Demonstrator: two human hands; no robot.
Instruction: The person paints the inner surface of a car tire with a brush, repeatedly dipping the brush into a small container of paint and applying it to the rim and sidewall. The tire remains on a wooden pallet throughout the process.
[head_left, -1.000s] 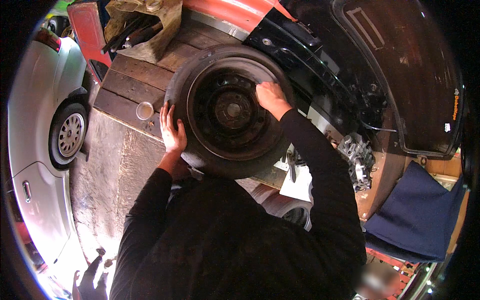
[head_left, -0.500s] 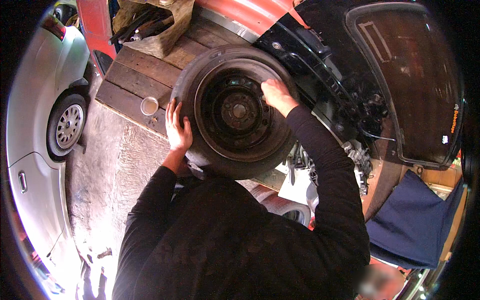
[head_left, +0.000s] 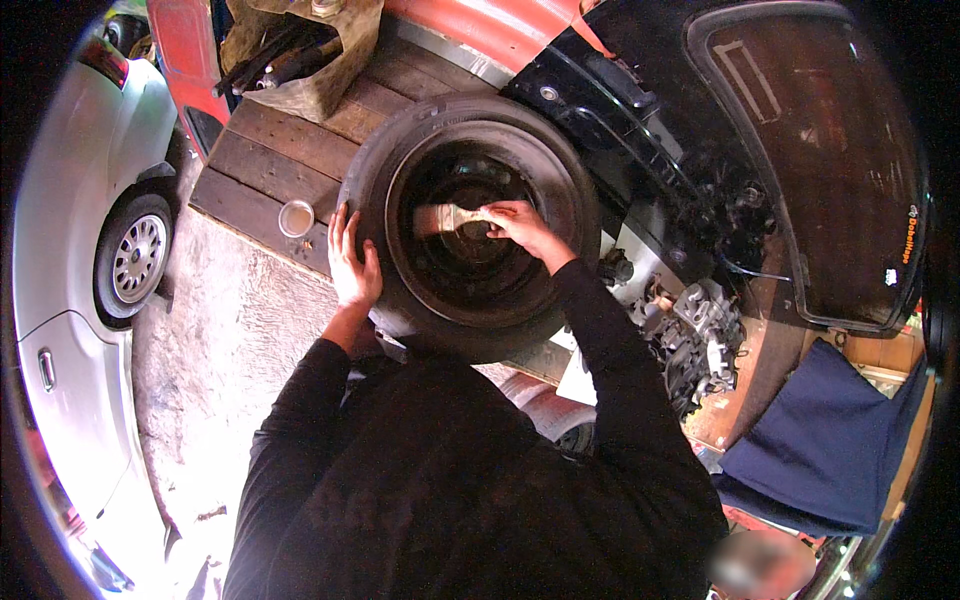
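A car wheel lies flat on a wooden bench (head_left: pixel 262 160), its black tyre (head_left: pixel 480 340) around a dark steel rim (head_left: pixel 450 293). My left hand (head_left: pixel 354 262) rests open on the tyre's left sidewall, fingers spread and pointing away from me. In my right hand (head_left: pixel 522 226) is a paintbrush (head_left: pixel 440 219), held over the middle of the rim with its pale bristles pointing left. I cannot tell whether the bristles touch the metal. Left of the tyre, a small clear cup (head_left: pixel 296 218) with some pale liquid stands on the boards.
Behind the wheel is a worn sack (head_left: pixel 345 65) with dark tools. A black car tailgate with glass (head_left: pixel 810 170) fills the right side, near metal engine parts (head_left: pixel 705 335) and a dark blue cloth (head_left: pixel 810 440). A silver car (head_left: pixel 75 290) stands at left; another tyre (head_left: pixel 545 405) is below the bench.
My right hand has moved left from the rim's right side to its middle, and the brush now shows plainly. My left hand stays on the tyre.
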